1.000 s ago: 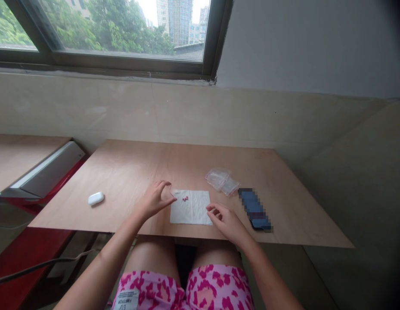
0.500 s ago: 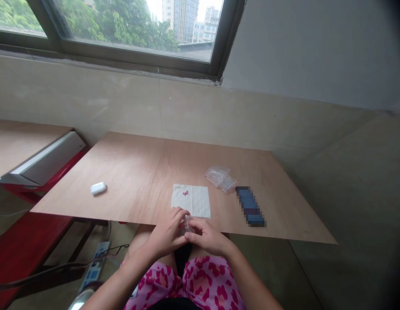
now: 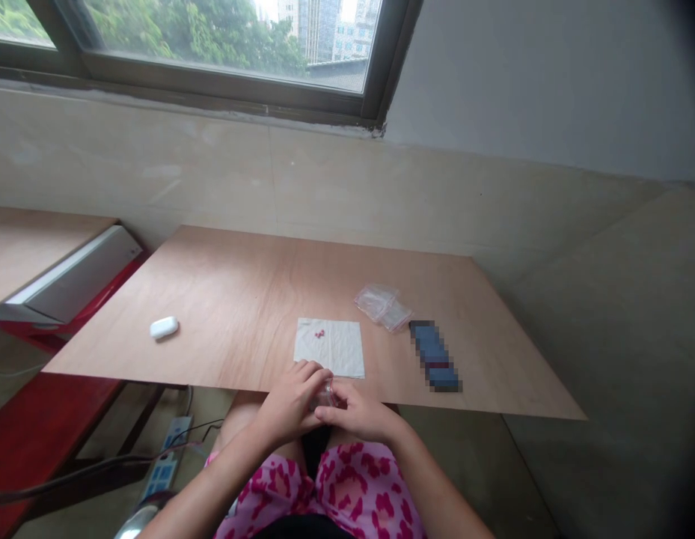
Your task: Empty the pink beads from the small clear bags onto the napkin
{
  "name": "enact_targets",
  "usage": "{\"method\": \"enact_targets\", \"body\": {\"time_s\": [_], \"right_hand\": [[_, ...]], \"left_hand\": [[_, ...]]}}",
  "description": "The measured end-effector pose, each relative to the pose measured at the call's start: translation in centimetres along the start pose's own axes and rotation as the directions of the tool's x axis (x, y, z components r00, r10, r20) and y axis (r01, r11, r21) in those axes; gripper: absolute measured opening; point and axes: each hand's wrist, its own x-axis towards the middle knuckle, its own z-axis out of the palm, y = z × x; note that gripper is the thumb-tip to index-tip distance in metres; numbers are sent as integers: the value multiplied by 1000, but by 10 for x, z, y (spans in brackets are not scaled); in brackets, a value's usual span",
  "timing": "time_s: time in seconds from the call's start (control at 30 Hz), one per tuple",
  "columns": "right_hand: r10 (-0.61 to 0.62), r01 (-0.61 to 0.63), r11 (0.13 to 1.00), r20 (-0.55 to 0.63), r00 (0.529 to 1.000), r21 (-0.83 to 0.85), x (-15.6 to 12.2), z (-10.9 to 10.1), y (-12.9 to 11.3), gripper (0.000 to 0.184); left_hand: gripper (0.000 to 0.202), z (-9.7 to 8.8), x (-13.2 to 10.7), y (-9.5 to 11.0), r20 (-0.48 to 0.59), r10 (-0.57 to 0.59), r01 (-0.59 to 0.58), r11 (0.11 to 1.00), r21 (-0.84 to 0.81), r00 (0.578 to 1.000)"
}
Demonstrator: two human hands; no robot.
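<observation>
A white earbud case lies on the wooden worktop. A pixelated phone sits nearer its right edge, and a power strip lies on the floor below.

A small clear plastic bag is held between the left hand and the right hand, near the front edge of the counter. A few small pink beads lie close together on a flat white paper napkin, near its upper edge.
</observation>
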Motion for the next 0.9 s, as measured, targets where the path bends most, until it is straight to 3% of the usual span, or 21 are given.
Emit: {"method": "enact_targets", "body": {"time_s": [0.23, 0.43, 0.6, 0.9], "right_hand": [[-17, 17, 1000, -26, 1000, 10, 1, 3, -5, 24], [25, -26, 999, -71, 997, -18, 3, 8, -2, 16], [48, -55, 997, -123, 991, -54, 3, 12, -5, 15], [0, -13, 992, -103, 995, -123, 2, 11, -8, 14]], "left_hand": [[56, -2, 0, -6, 38, -35, 34, 999, 21, 999], [42, -4, -2, -7, 4, -38, 38, 999, -28, 999], [57, -3, -3, -8, 18, -53, 53, 998, -33, 998], [50, -1, -2, -12, 12, -86, 87, 995, -55, 996]]}}
